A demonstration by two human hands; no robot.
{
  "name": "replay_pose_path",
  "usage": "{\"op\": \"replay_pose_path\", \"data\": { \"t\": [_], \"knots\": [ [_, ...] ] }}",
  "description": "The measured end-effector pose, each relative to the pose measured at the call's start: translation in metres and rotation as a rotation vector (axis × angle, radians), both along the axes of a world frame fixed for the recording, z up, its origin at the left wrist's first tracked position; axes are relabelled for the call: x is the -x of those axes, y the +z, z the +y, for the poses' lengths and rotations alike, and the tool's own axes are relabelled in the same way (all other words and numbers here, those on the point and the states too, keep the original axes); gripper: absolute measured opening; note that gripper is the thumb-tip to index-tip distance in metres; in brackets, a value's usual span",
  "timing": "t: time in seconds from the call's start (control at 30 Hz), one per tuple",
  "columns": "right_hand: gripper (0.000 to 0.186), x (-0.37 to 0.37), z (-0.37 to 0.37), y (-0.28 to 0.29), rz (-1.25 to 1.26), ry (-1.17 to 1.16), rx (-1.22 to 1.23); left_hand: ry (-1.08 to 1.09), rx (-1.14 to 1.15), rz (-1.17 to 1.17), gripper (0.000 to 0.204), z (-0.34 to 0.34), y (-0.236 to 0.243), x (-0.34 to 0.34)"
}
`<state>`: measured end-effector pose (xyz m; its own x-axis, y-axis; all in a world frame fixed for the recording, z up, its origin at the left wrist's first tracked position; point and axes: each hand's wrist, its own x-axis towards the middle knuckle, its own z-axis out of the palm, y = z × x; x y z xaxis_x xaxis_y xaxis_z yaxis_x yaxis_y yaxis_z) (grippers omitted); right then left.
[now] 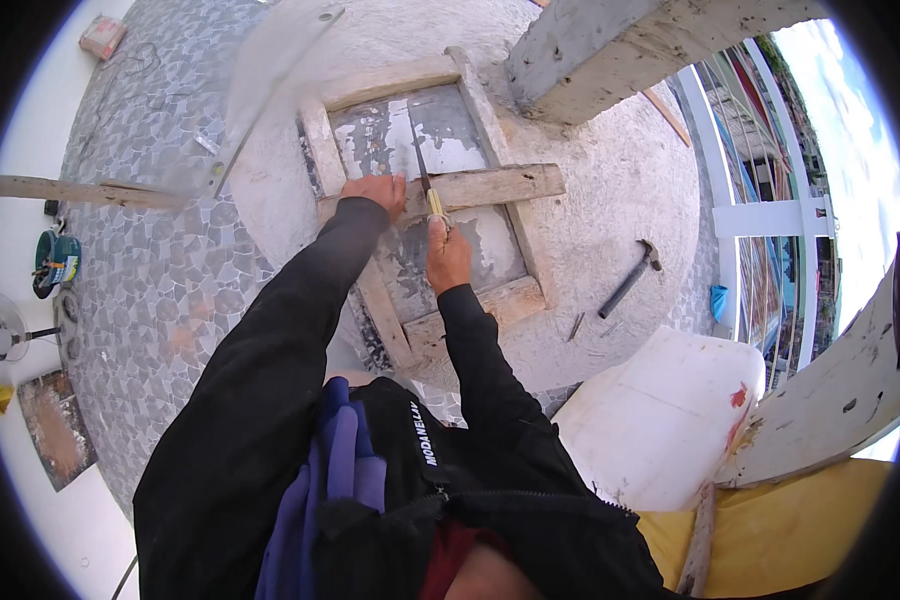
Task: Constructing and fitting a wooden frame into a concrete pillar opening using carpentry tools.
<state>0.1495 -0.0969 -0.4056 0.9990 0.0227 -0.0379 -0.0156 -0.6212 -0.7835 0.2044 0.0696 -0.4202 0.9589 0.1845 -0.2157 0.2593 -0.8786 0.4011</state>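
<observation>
A weathered wooden frame (485, 120) lies on a round, pale, rough tabletop (610, 190). Across its middle runs a loose-ended wooden crosspiece (505, 185), sticking out past the right side. My left hand (378, 193) is closed over the crosspiece, left of the cut line, pressing it down. In my right hand (448, 258) is the pale yellow handle of a handsaw (436, 203), fingers wrapped round it. The narrow dark blade points away from me and lies across the crosspiece, close to my left fingers. Whether its teeth are sunk into the wood cannot be made out.
A hammer (630, 280) lies on the table's right side, near small nails or bits (576, 326). A thick concrete-like beam (610, 60) stands at the far right. A long metal straightedge (260, 115) lies to the left. A white chair (660, 420) is near right.
</observation>
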Motion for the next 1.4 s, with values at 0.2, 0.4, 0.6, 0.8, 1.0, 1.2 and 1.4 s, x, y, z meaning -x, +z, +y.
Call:
{"op": "replay_pose_path", "data": {
  "t": [0.2,0.4,0.6,0.8,1.0,1.2,1.4],
  "knots": [
    [0.043,0.060,-0.025,0.018,0.122,0.011,-0.145,0.002,0.006,0.031,0.053,0.015,0.001,0.006],
    [0.045,0.133,-0.058,0.057,0.181,-0.013,-0.096,-0.016,0.011,-0.008,0.051,0.017,-0.004,0.009],
    [0.043,-0.001,-0.006,-0.002,-0.006,-0.017,0.001,-0.074,0.022,0.025,0.050,-0.004,0.013,-0.002],
    [0.037,0.056,-0.024,0.007,0.088,-0.102,-0.544,-0.069,0.025,0.019,0.055,0.014,-0.002,0.010],
    [0.036,0.129,-0.060,-0.020,0.091,-0.217,-0.475,-0.092,0.020,0.091,0.061,0.009,0.015,0.010],
    [0.036,0.135,-0.052,0.011,0.065,-0.220,-0.390,-0.327,-0.033,-0.073,0.078,0.021,0.015,0.028],
    [0.036,0.183,-0.086,0.036,-0.040,-0.116,-0.439,-0.336,-0.038,-0.116,0.077,0.023,0.010,0.065]
  ]
}}
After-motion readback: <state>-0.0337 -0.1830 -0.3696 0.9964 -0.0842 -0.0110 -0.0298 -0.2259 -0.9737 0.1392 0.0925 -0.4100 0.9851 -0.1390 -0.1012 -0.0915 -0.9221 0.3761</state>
